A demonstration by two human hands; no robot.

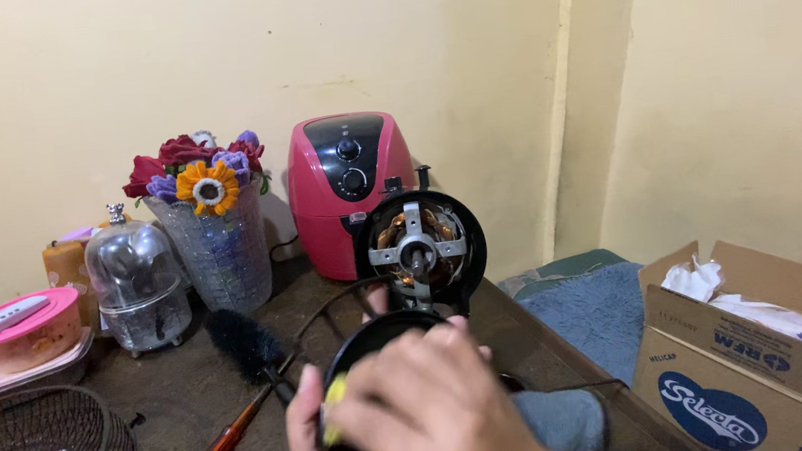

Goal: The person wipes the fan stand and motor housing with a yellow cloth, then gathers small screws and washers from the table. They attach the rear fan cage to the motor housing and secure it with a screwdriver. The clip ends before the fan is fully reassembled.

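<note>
At the table's near edge, a round black cover (374, 344) was held upright between both hands, just in front of the bare fan motor (419, 246). The right hand (432, 408) was curled over the cover's face, with something small and yellow (335, 404) pinched against it; the left hand (308, 448) was closed on the lower rim. A slip was judged possible, since the cover was gripped only at its edges. If dropped, the motor's exposed windings or the brush (243, 342) beside it could have been struck.
</note>
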